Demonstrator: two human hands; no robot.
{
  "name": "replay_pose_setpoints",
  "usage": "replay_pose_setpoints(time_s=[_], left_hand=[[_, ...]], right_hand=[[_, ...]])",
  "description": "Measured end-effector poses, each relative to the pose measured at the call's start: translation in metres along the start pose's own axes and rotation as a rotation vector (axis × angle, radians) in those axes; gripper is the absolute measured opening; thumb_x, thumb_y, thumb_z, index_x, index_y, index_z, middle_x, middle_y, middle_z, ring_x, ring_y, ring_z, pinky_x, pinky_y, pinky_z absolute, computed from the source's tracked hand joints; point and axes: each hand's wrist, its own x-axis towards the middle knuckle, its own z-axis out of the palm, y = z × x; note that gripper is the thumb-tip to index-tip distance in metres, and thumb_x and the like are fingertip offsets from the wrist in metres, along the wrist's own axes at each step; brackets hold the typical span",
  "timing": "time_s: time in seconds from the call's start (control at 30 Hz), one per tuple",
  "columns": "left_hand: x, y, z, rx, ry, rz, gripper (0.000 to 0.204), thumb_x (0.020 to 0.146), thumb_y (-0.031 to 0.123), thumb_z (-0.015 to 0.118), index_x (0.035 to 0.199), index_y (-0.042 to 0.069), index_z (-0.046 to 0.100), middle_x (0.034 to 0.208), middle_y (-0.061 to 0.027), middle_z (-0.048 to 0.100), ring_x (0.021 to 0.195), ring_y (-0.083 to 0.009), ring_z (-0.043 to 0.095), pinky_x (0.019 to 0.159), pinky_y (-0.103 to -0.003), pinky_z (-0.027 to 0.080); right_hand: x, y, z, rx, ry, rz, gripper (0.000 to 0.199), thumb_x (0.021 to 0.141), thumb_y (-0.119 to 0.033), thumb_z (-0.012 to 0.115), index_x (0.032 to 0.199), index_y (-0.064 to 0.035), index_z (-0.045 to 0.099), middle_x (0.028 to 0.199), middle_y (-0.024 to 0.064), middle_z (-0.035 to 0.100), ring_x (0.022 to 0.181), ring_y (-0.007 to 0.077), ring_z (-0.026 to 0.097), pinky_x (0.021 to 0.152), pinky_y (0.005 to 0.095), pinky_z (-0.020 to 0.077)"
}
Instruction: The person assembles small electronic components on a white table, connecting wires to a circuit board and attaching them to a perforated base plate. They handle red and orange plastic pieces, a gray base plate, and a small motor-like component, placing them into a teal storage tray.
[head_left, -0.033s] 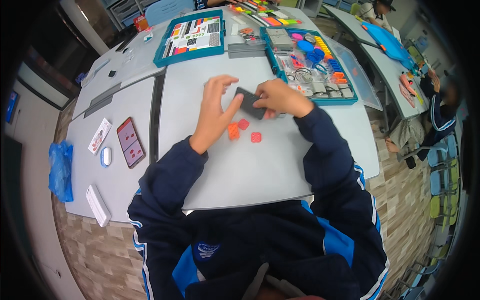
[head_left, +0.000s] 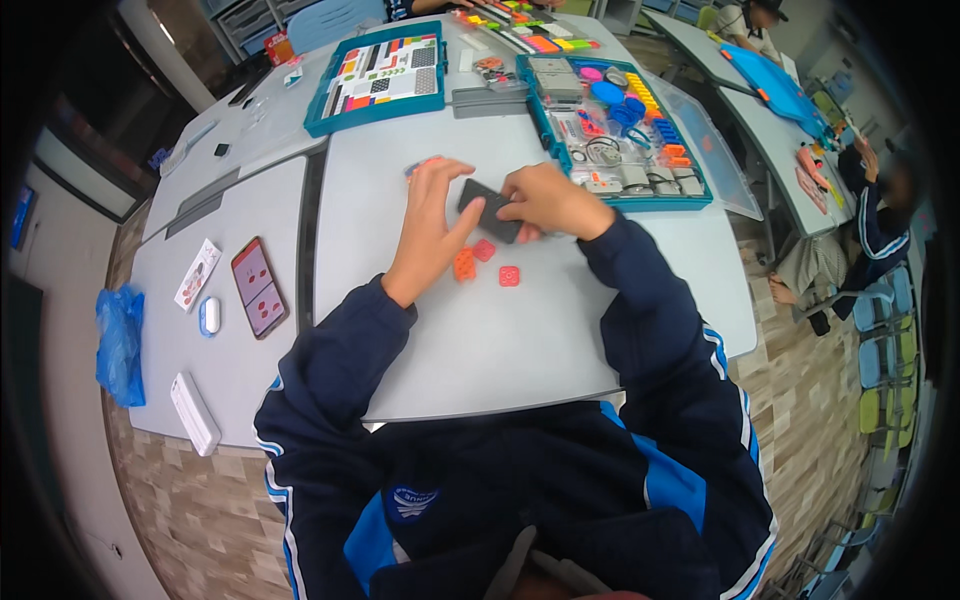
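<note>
The teal parts case (head_left: 546, 122) is showing hard plastic with a satin finish, and the lid (head_left: 735, 185) on its right is looking clear and glossy. On the near side of the case, the dark grey plate (head_left: 480, 206) is showing matt plastic, the orange block (head_left: 464, 265) and red square piece (head_left: 510, 276) are looking like smooth plastic, and the navy sleeves (head_left: 650, 275) are showing matt cloth. The tabletop (head_left: 450, 350) beneath the case is looking smooth, faintly sheened. Well left of the case, the smartphone screen (head_left: 260, 288) is appearing glossy and glass-like, while the blue bag (head_left: 121, 340) is showing crinkled plastic film.
</note>
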Motion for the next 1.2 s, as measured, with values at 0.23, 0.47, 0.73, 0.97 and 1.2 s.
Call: replay_pose_setpoints(time_s=[0.23,0.47,0.73,0.97,1.2], left_hand=[[-0.022,-0.052,0.023,0.219,-0.169,0.111,0.035,0.092,0.014,0.066,0.124,0.003,0.058,0.129,-0.0148,0.053,0.122,-0.0361,0.049,0.105,-0.044,0.039],[-0.023,-0.051,0.024,0.317,-0.233,0.139,0.03,0.095,0.015,0.062,0.122,0.004,0.059,0.127,-0.0134,0.055,0.123,-0.033,0.05,0.1,-0.043,0.04],[-0.026,-0.051,0.027,0.348,-0.208,0.15,0.03,0.095,0.015,0.062,0.122,0.004,0.06,0.126,-0.0136,0.054,0.123,-0.0329,0.05,0.101,-0.044,0.04],[-0.026,-0.051,0.026,0.361,-0.216,0.155,0.03,0.095,0.015,0.062,0.122,0.003,0.06,0.127,-0.0136,0.054,0.124,-0.0323,0.05,0.101,-0.043,0.041],[-0.026,-0.049,0.026,0.36,-0.219,0.164,0.03,0.095,0.015,0.062,0.122,0.003,0.06,0.127,-0.0137,0.054,0.124,-0.0323,0.05,0.101,-0.043,0.041]], right_hand=[[0.018,0.017,0.015,-0.052,0.059,-0.02,0.034,0.088,-0.009,0.073,0.112,0.0133,0.063,0.093,0.0251,0.073,0.063,0.0271,0.075,0.056,0.0332,0.058],[-0.023,-0.001,-0.019,-0.632,0.154,-0.179,0.041,0.078,-0.008,0.077,0.117,-0.0013,0.067,0.101,0.017,0.068,0.082,0.03,0.072,0.075,0.0396,0.0564],[-0.034,0.016,-0.071,-0.643,0.267,-0.126,0.034,0.072,-0.012,0.077,0.105,-0.0055,0.073,0.096,0.0166,0.072,0.093,0.0331,0.069,0.081,0.0415,0.0548],[-0.04,0.107,-0.148,-0.81,0.726,0.334,0.034,0.075,-0.022,0.084,0.102,-0.0037,0.076,0.095,0.0182,0.075,0.093,0.0343,0.072,0.083,0.0424,0.057],[-0.034,0.147,-0.162,-0.548,0.697,0.3,0.029,0.074,-0.022,0.083,0.095,-0.0016,0.079,0.084,0.0181,0.075,0.076,0.0287,0.074,0.074,0.0377,0.0584]])
